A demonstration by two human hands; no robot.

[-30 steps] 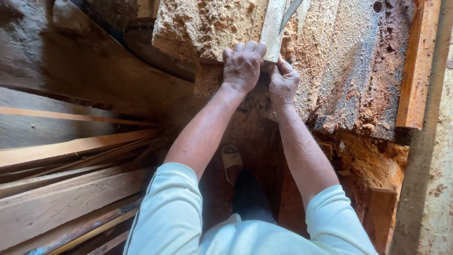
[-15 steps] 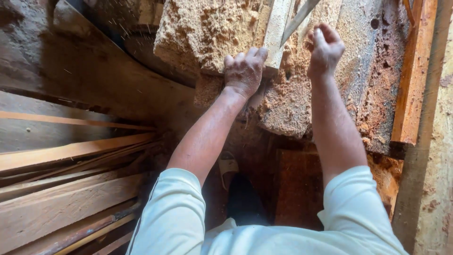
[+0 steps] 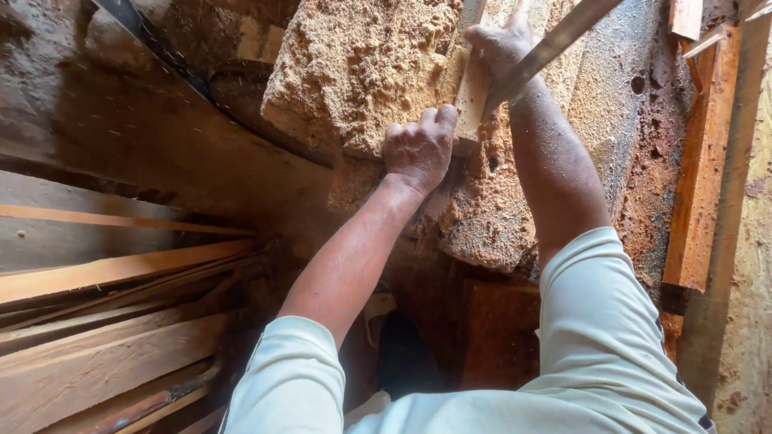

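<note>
A pale wooden plank (image 3: 473, 80) lies lengthwise on a saw table (image 3: 611, 120) thick with sawdust. My left hand (image 3: 420, 149) presses its closed fingers on the plank's near end. My right hand (image 3: 500, 44) rests farther along the plank, fingers over its top near the frame's upper edge. A thin grey strip, possibly a saw blade (image 3: 555, 44), crosses diagonally just right of my right hand. A heap of sawdust (image 3: 362, 68) sits left of the plank.
Stacked boards (image 3: 104, 337) lie at the lower left. A reddish wooden rail (image 3: 701, 161) runs along the table's right side. A dark band (image 3: 153, 44) crosses the upper left. Dark ground and a shoe (image 3: 406, 354) show between my arms.
My right hand has moved up and away along the plank, from beside my left hand to near the top edge. My left hand stays at the plank's near end.
</note>
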